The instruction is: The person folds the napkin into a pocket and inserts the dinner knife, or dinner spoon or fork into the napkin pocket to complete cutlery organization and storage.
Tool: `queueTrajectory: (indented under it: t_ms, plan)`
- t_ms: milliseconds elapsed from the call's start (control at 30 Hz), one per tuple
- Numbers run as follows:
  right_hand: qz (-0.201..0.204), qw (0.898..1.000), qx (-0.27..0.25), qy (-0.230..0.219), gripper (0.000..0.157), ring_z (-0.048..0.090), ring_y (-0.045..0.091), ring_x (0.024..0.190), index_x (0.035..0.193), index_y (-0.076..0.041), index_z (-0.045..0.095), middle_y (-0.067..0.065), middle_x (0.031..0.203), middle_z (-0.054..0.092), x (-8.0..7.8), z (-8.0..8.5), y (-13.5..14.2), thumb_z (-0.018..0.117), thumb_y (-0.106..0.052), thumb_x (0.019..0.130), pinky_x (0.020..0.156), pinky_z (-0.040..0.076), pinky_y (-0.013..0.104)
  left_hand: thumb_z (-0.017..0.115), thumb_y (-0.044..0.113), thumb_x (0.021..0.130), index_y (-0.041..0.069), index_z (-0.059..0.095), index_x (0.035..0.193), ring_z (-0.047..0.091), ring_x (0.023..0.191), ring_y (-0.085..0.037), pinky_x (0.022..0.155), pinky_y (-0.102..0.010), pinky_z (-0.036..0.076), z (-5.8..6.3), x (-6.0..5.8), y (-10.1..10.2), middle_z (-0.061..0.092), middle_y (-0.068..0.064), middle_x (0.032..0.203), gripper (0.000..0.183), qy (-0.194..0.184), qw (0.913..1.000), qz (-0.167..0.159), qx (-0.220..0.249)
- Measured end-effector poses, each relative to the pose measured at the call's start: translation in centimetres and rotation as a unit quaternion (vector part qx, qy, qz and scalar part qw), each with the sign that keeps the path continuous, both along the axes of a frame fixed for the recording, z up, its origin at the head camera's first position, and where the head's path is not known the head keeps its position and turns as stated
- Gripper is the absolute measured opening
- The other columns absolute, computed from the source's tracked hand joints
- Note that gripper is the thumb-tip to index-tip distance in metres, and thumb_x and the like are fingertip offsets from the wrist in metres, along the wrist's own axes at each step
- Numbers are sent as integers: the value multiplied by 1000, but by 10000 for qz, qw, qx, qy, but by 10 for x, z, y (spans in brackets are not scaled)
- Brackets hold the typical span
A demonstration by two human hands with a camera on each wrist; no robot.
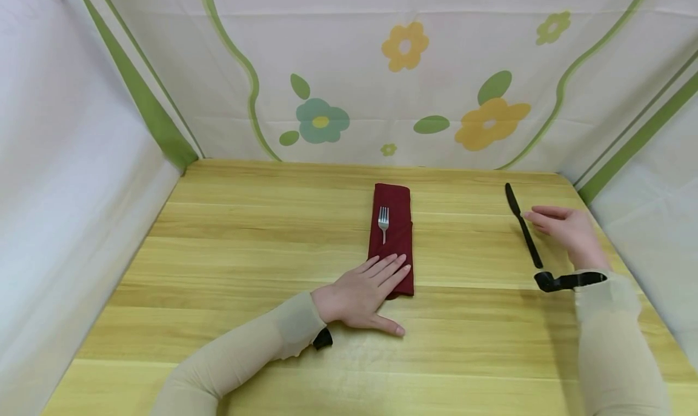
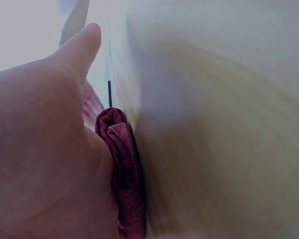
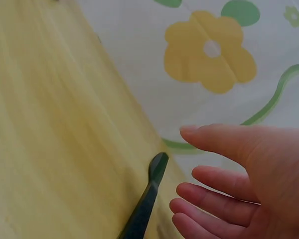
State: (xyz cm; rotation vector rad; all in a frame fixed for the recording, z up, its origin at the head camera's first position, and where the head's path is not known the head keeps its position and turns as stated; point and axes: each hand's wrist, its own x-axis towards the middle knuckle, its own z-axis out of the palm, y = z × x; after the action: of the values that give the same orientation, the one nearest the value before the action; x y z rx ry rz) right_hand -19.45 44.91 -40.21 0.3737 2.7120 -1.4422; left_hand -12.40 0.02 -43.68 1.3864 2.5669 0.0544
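Observation:
A dark red folded napkin (image 1: 392, 198) lies lengthwise near the middle of the table, with a silver fork (image 1: 384, 217) tucked in its fold, tines showing and handle mostly hidden. Across the napkin's near part rests my left hand (image 1: 362, 293), palm down, fingers straight and thumb spread. Layered cloth edges of the napkin (image 2: 127, 169) show beside the palm in the left wrist view. To the right lies a black knife (image 1: 525, 227), blade pointing away. My right hand (image 1: 572, 231) is beside it, and in the right wrist view its thumb and loosely bent fingers stand apart near the knife (image 3: 143, 206).
The wooden table (image 1: 245, 252) ends at the back against a white cloth (image 1: 349, 52) printed with flowers. White cloth also hangs on the left and right sides. A black strap (image 1: 572, 281) with a small camera sits on the right wrist.

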Motion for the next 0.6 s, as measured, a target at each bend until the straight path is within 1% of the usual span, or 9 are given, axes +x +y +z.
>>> queueTrajectory:
  t_ms: [67,133,233,333,367,467,600]
  plan:
    - [4,9998,167,-84,78,66,-1,89,146,-1,54,-32,95,60,1,-6,4,73,-52,91,75,46,14,42,82,90,10,1,164,-8,154,-21,122,-38,-3,2,1,0,-7,-7,170,111,-32,10000,3,-14]
    - [8,9994,316,-170,80,65,-1,88,147,1,53,-33,94,58,1,-12,7,73,-54,91,74,45,14,42,82,91,10,1,164,-8,154,-21,122,-38,-2,3,1,0,-6,-7,170,111,-46,10000,0,-20]
    - [16,9990,380,-226,78,64,-2,85,146,2,53,-33,91,58,2,-17,10,73,-51,92,73,49,15,42,82,91,10,1,164,-7,154,-21,122,-38,-2,3,1,0,-6,-7,170,110,-33,10000,-7,-15]
    - [21,9985,452,-320,75,65,-3,82,143,2,56,-31,90,59,4,-19,9,74,-49,92,71,51,15,42,82,91,10,1,164,-7,154,-21,122,-38,-2,3,1,0,-7,-7,170,111,-16,10000,-4,-4]
    - [7,9980,516,-352,74,66,-3,81,142,2,57,-30,90,61,4,-20,8,75,-49,91,70,51,15,43,82,91,10,2,164,-7,154,-22,122,-38,-2,4,1,0,-6,-8,170,111,-22,10000,-6,0]
    - [-35,9960,767,-447,72,66,-2,80,138,1,62,-19,96,67,5,-19,4,76,-50,90,69,49,15,43,81,91,9,3,164,-6,154,-22,122,-39,0,6,2,0,-5,-8,170,110,-35,10000,2,3]
    - [-95,9943,977,-407,64,67,2,78,133,2,66,-3,102,72,6,-18,-2,75,-46,92,67,49,18,43,80,91,9,4,164,-5,154,-22,122,-39,0,8,2,0,-3,-8,170,109,-67,10000,1,-3]
